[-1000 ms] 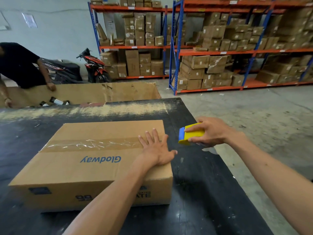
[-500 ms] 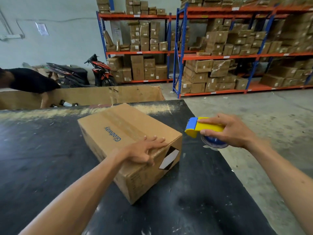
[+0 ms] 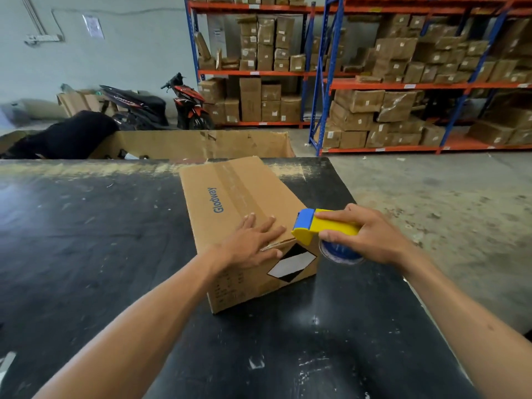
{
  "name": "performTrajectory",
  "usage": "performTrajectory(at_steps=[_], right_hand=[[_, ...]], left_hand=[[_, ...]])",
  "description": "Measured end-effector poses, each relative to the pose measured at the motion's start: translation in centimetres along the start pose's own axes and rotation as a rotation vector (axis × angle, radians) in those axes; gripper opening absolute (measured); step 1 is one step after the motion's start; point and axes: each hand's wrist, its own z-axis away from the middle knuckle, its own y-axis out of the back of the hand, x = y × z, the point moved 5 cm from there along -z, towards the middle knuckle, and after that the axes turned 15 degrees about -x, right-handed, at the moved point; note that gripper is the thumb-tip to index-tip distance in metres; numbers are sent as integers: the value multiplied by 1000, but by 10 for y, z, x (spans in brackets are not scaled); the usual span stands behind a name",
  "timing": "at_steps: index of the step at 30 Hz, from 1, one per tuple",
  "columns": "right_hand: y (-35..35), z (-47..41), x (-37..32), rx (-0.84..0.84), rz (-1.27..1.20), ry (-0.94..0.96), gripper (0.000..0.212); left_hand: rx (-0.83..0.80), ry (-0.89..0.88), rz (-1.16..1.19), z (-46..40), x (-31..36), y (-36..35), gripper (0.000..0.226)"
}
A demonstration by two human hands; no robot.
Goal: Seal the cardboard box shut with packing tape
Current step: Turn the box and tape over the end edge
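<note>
A brown cardboard box (image 3: 230,197) printed "Glodway" lies on the black table (image 3: 86,240), its short end facing me. A strip of clear tape runs lengthwise down its top seam. My left hand (image 3: 253,243) lies flat on the near top edge of the box, fingers spread. My right hand (image 3: 371,234) grips a yellow and blue tape dispenser (image 3: 319,226) with a blue roll under it. The dispenser's blue front edge touches the box's near right top corner.
A large open cardboard bin (image 3: 201,145) stands behind the table, with a person in black (image 3: 66,133) bent over it. A motorbike (image 3: 187,105) is parked by the wall. Racks of cartons (image 3: 388,82) fill the back right. Concrete floor lies to the right of the table.
The box has been turned about a quarter turn, so its short end now faces me. My right hand has brought the dispenser left to the box's near corner.
</note>
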Motion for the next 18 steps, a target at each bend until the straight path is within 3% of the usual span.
performTrajectory(at_steps=[4,9,18], right_hand=[[-12,1,-4,-43,-19,3,48],[-17,-4,-7,-73,-79,-6,47],[-33,-3,-5,-25,-153,-4,46]], left_hand=[[-35,-140,53,14,-18,5,71],[11,126,63,1,5,1,107],[43,94,-4,0,7,-1,95]])
